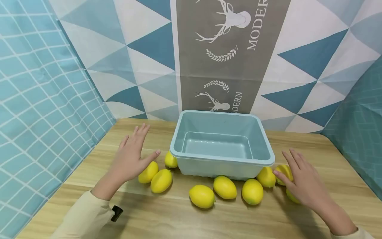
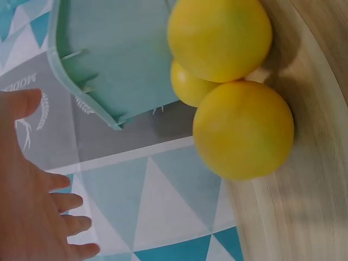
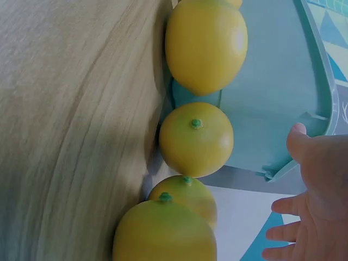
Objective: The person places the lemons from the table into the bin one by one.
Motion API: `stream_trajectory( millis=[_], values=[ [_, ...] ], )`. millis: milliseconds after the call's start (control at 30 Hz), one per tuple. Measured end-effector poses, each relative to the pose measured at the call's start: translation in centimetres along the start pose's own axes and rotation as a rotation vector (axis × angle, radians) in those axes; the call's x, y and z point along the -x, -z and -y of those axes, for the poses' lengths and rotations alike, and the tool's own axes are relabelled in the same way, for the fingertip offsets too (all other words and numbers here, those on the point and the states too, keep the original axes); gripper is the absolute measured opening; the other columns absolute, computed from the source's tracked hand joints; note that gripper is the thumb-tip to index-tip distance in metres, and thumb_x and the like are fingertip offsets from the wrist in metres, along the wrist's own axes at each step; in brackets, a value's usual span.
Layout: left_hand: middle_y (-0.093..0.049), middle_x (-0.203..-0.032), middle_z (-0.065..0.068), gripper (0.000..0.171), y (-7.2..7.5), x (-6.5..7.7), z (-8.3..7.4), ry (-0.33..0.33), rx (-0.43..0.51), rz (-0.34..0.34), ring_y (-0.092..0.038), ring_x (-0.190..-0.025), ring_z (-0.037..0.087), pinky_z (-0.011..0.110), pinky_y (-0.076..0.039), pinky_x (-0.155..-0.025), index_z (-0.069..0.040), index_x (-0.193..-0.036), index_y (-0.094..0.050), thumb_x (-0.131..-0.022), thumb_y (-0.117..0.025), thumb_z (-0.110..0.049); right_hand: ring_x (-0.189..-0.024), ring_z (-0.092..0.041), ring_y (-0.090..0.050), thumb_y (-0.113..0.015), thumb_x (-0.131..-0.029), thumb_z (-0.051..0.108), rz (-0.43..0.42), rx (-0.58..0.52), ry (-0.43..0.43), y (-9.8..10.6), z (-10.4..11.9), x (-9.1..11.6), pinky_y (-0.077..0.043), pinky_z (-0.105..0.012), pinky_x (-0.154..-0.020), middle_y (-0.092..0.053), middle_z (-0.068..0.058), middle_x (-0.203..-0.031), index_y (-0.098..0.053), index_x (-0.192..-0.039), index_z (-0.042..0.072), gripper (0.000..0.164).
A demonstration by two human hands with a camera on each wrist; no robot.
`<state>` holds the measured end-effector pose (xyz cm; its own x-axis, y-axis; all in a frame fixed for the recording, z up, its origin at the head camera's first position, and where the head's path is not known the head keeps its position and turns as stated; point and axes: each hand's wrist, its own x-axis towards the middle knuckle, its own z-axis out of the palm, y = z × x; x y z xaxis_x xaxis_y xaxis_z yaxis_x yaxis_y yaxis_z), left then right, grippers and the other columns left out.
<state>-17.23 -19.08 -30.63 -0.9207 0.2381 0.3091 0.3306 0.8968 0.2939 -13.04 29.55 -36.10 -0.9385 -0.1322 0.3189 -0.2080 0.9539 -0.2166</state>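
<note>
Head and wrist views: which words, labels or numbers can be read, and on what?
"MODER…": upper part of the grey wall panel, head view, running to the picture's top edge.
"…ODERN": lower on that panel, its start meeting the blue tub.
"MOD…": that panel, left wrist view, blurred; remainder unreadable.
None readable on the tub or lemons, nor in the right wrist view.

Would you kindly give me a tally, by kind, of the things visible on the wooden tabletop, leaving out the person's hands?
Yellow lemons: 9
Light blue tub: 1
Total: 10
</note>
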Motion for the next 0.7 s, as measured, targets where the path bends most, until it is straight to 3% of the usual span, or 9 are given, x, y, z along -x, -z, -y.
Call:
stream_trajectory(
  millis=[133, 367, 700],
  values=[
    [-0.018, -0.161, 0.013, 0.082, 0.6, -0.1, -0.1, 0.020, 0.057, 0.010, -0.018, -0.148, 0.040, 0.064, -0.016, -0.116, -0.014, -0.155, -0.014, -0.094, -0.050, -0.055, -0.137, -0.054, -0.025, -0.057, -0.094, 0.045, -0.004, 0.007, 0.016, 0.5, -0.1, -0.1, -0.027, -0.071, -0.102, -0.029, -0.033, -0.149, -0.028, -0.149, 0.002, 0.076],
    [-0.026, -0.158, 0.017, 0.080, 0.6, -0.7, -0.1, 0.010, 0.062, 0.038, -0.028, -0.143, 0.042, 0.064, -0.025, -0.113, -0.009, -0.153, -0.019, -0.095, -0.048, -0.055, -0.136, -0.055, -0.026, -0.057, -0.094, 0.048, 0.014, 0.029, 0.017, 1.0, -0.2, 0.0, -0.028, -0.071, -0.102, -0.029, -0.034, -0.149, -0.029, -0.149, 0.001, 0.077],
    [-0.028, -0.156, 0.020, 0.083, 1.5, -1.8, -0.9, 0.056, 0.135, 0.136, -0.033, -0.140, 0.042, 0.062, -0.031, -0.110, -0.008, -0.153, -0.018, -0.094, -0.046, -0.059, -0.134, -0.054, -0.030, -0.057, -0.093, 0.049, 0.054, 0.050, 0.014, 1.7, 0.1, 0.5, -0.029, -0.071, -0.099, -0.031, -0.033, -0.148, -0.034, -0.146, 0.001, 0.075]
  ],
)
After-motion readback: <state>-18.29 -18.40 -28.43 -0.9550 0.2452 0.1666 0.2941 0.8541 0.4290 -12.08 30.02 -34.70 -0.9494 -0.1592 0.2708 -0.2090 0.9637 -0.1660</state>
